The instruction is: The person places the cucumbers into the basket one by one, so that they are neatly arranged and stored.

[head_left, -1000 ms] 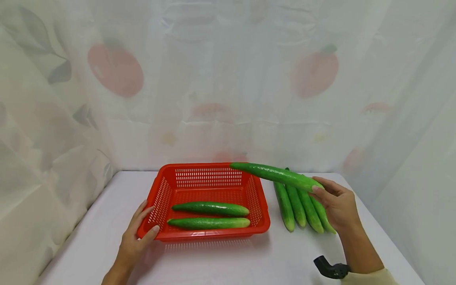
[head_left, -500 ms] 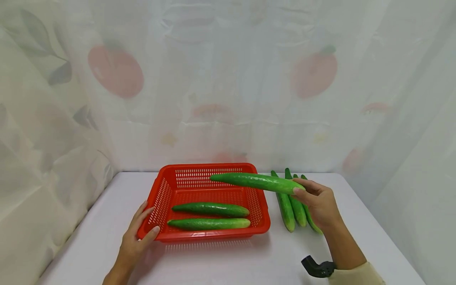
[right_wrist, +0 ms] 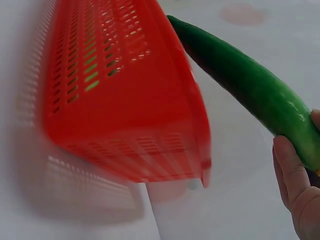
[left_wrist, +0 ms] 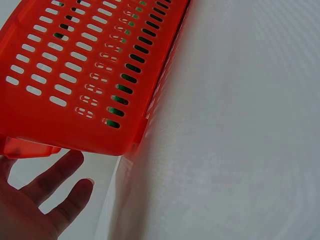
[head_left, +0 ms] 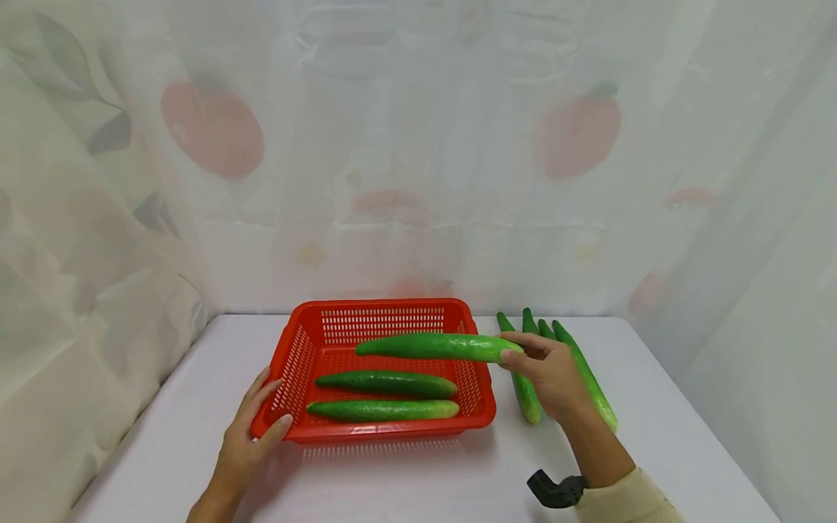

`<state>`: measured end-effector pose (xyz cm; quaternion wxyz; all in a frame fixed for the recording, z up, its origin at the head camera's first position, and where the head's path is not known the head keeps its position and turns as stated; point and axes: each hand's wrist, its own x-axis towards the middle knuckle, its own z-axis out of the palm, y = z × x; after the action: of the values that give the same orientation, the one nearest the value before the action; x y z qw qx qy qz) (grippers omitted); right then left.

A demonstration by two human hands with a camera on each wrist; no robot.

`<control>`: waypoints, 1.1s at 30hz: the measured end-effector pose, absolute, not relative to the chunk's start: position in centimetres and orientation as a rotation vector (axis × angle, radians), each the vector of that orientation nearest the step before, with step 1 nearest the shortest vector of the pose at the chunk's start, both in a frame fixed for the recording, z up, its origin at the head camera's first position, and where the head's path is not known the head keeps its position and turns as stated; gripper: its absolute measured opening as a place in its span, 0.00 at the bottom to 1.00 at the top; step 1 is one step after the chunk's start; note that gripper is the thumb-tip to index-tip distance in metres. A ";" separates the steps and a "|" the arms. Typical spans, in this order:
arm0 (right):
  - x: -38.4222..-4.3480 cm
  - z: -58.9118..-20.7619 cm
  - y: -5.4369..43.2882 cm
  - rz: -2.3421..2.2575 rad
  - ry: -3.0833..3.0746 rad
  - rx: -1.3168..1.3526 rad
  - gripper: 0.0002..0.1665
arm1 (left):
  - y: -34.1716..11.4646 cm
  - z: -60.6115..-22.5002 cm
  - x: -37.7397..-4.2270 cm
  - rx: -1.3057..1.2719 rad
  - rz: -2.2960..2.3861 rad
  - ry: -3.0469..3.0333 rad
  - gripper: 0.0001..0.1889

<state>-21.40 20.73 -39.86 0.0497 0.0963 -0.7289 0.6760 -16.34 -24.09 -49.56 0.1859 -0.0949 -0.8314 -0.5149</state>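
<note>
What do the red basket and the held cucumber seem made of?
Basket: probably glossy moulded plastic, judging by its uniform red and regular slots. Held cucumber: smooth, shiny green skin with bright highlights; real vegetable or plastic replica, unclear.

Seven cucumbers (head_left: 386,382) show in all: two inside the basket, one in the right hand and four on the bench, of which the middle two are partly covered by that hand and arm. There is one red plastic basket (head_left: 392,431), one bench (head_left: 392,487) and two hands, a left hand (head_left: 243,442) and a right hand (head_left: 551,374). One black device (head_left: 556,490) sits at the right wrist, above one beige sleeve (head_left: 624,500). The rear curtain (head_left: 418,123) bears two large printed red fruits (head_left: 580,138) and two yellowish stars (head_left: 310,255); its fainter prints are too washed out to count.
</note>
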 end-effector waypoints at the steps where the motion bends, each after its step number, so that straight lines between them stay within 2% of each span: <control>1: -21.5 -40.0 20.5 2.064 -2.227 0.300 0.23 | -24.1 -49.6 -16.3 -0.268 -1.450 -2.342 0.28; 17: -22.5 -41.0 16.9 2.085 -2.342 0.364 0.24 | -24.0 -49.6 -16.3 -0.236 -1.439 -2.348 0.29; 33: -22.9 -41.5 14.1 2.015 -2.459 0.348 0.19 | -24.1 -49.6 -16.4 -0.252 -1.437 -2.338 0.29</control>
<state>-22.92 14.05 -41.52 -0.0281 0.1087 -0.7686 0.6298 -16.42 -24.09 -49.63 0.1917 -0.0898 -0.8326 -0.5119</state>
